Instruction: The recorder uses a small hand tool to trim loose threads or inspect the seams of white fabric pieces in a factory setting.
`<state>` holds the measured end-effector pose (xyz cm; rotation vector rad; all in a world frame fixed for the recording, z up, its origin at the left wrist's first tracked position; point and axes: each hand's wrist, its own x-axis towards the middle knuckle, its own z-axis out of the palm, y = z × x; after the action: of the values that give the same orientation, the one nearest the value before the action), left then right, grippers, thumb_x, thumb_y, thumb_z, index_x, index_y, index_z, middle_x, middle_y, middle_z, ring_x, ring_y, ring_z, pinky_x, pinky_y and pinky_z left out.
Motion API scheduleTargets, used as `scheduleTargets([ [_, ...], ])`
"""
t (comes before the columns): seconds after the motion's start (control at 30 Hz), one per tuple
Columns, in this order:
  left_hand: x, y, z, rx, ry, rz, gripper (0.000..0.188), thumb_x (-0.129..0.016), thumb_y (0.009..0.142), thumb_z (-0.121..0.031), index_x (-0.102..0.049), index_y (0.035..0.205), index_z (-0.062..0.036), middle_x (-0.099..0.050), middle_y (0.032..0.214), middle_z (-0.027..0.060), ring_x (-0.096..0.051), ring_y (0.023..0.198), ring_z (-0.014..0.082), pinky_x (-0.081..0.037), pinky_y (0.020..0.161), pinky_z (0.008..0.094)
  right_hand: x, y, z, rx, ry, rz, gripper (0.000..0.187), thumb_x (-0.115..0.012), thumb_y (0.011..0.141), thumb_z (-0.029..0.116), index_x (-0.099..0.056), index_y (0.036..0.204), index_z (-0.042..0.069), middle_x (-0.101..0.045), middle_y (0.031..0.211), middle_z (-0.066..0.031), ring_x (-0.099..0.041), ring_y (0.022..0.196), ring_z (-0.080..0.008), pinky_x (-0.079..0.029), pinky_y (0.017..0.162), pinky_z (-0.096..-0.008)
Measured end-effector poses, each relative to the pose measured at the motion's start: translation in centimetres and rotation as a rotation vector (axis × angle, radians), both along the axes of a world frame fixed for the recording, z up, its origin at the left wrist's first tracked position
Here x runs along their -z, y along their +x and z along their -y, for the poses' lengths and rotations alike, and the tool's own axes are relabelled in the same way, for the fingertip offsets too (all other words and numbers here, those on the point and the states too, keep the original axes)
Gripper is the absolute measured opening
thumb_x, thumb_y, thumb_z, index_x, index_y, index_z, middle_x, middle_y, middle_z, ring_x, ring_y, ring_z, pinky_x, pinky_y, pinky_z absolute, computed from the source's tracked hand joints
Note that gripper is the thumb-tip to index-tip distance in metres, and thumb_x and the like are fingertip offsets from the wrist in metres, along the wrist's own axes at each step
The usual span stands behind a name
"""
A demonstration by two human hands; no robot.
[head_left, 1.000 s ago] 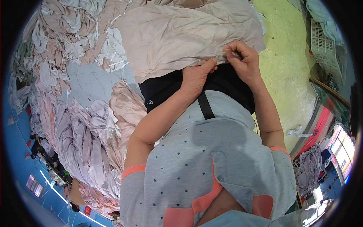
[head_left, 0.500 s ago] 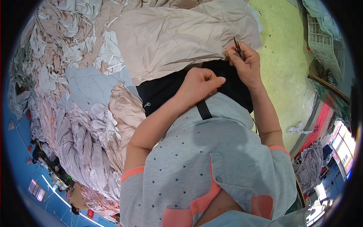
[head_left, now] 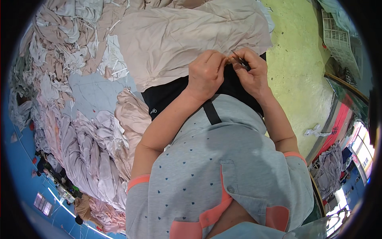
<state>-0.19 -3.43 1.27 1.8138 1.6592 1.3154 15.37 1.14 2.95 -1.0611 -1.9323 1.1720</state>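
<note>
A crumpled beige cloth [head_left: 187, 38] lies spread across my lap, over black fabric [head_left: 169, 95]. At the cloth's near edge my two hands meet, fingertips touching or nearly so. My left hand [head_left: 206, 75] is closed in a pinch, and its curled fingers hide what they hold. Small dark thread snips [head_left: 241, 62] sit in my right hand [head_left: 254, 75], the blades slanting up toward the left fingertips. The right thumb and forefinger are pinched together beside the blades.
Heaps of beige, white and grey cloth [head_left: 85, 147] cover the floor on the left. A white plastic basket [head_left: 338, 40] stands at the far right, by the yellow floor [head_left: 296, 79]. A white scrap [head_left: 314, 130] lies near a red strip [head_left: 338, 127].
My left hand has moved up and forward to meet the right. The right hand, with the snips, has shifted left and slightly nearer along the cloth edge.
</note>
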Motion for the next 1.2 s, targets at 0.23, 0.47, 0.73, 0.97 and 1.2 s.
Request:
scheduleTargets([
  [0.23,0.8,-0.6,0.9,-0.085,-0.208,0.255,0.005,-0.063,0.082,-0.001,-0.059,0.078,-0.0014,-0.058,0.07,0.0115,-0.059,0.061,0.0259,-0.046,0.055,0.033,-1.7,0.1,0.0,0.044,0.089,0.124,0.025,-0.068,0.081,0.004,-0.063,0.105,0.002,-0.063,0.089,-0.0077,-0.06,0.076,-0.018,-0.048,0.069,-0.028],
  [0.47,1.5,-0.7,1.5,-0.152,-0.316,0.476,0.01,-0.062,0.086,-0.004,-0.058,0.077,-0.0004,-0.059,0.067,0.0098,-0.057,0.057,0.019,-0.045,0.054,0.0297,-2.1,0.0,0.9,-0.012,0.337,0.34,0.03,-0.071,0.077,0.006,-0.065,0.106,0.004,-0.064,0.087,-0.0094,-0.063,0.073,-0.0244,-0.05,0.062,-0.0301],
  [0.73,1.0,-0.4,1.9,-0.162,-0.262,0.434,0.008,-0.063,0.085,-0.003,-0.058,0.079,-0.0006,-0.059,0.068,0.01,-0.057,0.058,0.0196,-0.046,0.055,0.0294,-1.8,-0.6,1.5,-0.038,0.403,0.377,0.028,-0.072,0.076,0.006,-0.065,0.103,0.005,-0.064,0.084,-0.0091,-0.063,0.072,-0.0243,-0.05,0.061,-0.0315],
  [0.97,1.0,-0.5,2.0,-0.144,-0.228,0.372,0.008,-0.063,0.085,-0.002,-0.057,0.079,-0.0012,-0.058,0.068,0.0106,-0.057,0.058,0.0222,-0.045,0.054,0.0307,-1.9,-0.7,1.8,-0.031,0.416,0.389,0.027,-0.072,0.075,0.006,-0.065,0.102,0.005,-0.063,0.082,-0.0079,-0.062,0.071,-0.0235,-0.049,0.06,-0.0315],
  [1.2,1.0,-0.5,1.8,-0.13,-0.163,0.287,0.008,-0.063,0.083,-0.001,-0.056,0.079,-0.0016,-0.057,0.069,0.011,-0.056,0.058,0.0254,-0.044,0.053,0.0323,-1.9,-0.8,1.9,-0.019,0.448,0.421,0.026,-0.072,0.075,0.006,-0.065,0.1,0.007,-0.062,0.08,-0.0066,-0.062,0.071,-0.0221,-0.049,0.059,-0.0312],
])
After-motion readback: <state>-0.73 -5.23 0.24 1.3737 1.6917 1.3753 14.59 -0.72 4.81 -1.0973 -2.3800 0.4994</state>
